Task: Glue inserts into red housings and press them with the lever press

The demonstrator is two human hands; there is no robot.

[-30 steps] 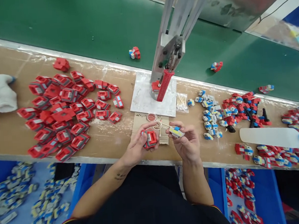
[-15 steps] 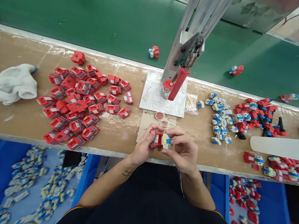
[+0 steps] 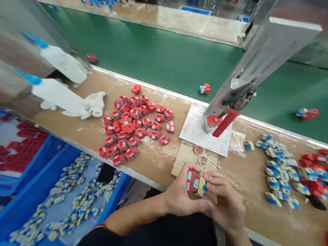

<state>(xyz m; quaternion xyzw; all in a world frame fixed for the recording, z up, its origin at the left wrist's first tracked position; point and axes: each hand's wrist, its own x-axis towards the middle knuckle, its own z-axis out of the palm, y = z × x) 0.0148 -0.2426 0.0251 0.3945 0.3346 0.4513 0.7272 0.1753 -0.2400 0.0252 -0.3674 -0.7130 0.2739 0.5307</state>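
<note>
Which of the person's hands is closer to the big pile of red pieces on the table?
The left hand. It sits just right of and below the pile of red pieces; the right hand is farther right, beyond the small toy part both hands hold.

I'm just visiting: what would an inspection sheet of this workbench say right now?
Surface: wooden bench, scuffed, beside a green conveyor belt.
Job's things: red toy block piece held between both hands.
Clutter: pile of red pieces; blue-and-white pieces; white cloth; cotton swabs; blue bins.
Grips: left hand and right hand both closed on the piece.
Cables: nothing seen.
Surroundings: press with red handle; two white bottles.
</note>
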